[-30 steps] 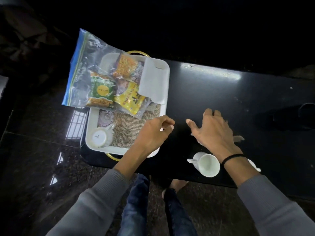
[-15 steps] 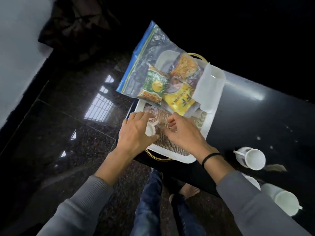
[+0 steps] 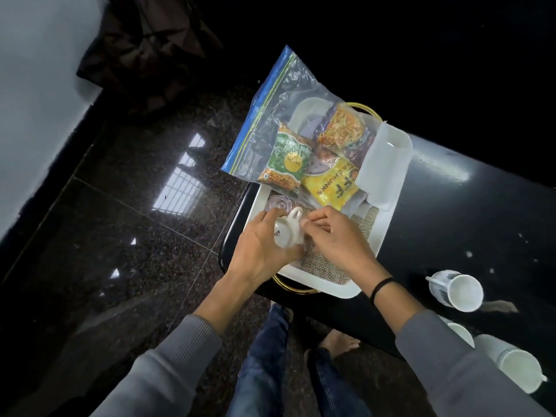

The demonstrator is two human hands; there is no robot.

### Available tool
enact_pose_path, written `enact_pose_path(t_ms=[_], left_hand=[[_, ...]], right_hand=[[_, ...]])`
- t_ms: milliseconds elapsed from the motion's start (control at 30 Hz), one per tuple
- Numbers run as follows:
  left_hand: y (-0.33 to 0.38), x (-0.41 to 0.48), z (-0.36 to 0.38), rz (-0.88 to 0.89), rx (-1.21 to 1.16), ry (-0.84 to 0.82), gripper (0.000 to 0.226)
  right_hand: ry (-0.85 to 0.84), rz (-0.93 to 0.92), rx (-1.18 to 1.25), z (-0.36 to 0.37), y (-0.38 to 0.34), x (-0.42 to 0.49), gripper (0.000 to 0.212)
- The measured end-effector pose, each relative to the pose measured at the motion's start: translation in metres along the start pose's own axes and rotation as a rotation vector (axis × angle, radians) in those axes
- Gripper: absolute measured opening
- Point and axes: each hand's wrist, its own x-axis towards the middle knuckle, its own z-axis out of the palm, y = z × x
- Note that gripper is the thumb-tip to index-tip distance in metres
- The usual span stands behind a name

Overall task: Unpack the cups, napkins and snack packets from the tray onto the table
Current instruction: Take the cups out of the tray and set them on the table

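A white tray (image 3: 388, 224) with gold handles sits on the left end of the black table (image 3: 469, 212). My left hand (image 3: 258, 251) is closed around a small white cup (image 3: 287, 233), held bottom-up just over the tray's woven mat. My right hand (image 3: 337, 236) touches the same cup from the right with its fingertips. A clear zip bag of snack packets (image 3: 304, 152) lies across the tray's far end, beside a white napkin (image 3: 382, 170). A clear glass (image 3: 276, 203) lies in the tray behind the cup.
Three white cups stand on the table at the right: one on its side (image 3: 457, 291), one partly hidden by my sleeve (image 3: 460, 332), one near the front edge (image 3: 511, 365). The tray overhangs the table's left edge above a glossy dark floor (image 3: 120, 236).
The head turned left, shifting the tray toward the centre. Both hands moved from the table onto the tray, and my left hand has lifted the small cup off the mat.
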Motion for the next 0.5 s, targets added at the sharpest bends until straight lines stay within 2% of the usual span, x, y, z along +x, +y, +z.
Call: enact_pose_path(t_ms=[100, 167, 267, 367, 500], left_hand=[[0.018, 0.005, -0.002, -0.123, -0.244, -0.047, 0.058], [0.028, 0.011, 0.002, -0.175, -0.466, -0.125, 0.052], [0.048, 0.017, 0.013, -0.244, -0.733, -0.233, 0.061], [0.074, 0.023, 0.03, -0.296, -0.798, -0.285, 0.069], [0.112, 0.027, 0.054, -0.291, -0.889, -0.379, 0.037]], right_hand=[[0.052, 0.001, 0.116, -0.017, 0.007, -0.003, 0.025], [0.056, 0.022, 0.214, -0.031, 0.013, -0.005, 0.036], [0.047, 0.073, 0.422, -0.051, 0.02, -0.008, 0.055], [0.091, 0.06, 0.542, -0.073, 0.031, -0.017, 0.046], [0.116, 0.017, 0.654, -0.103, 0.053, -0.037, 0.036]])
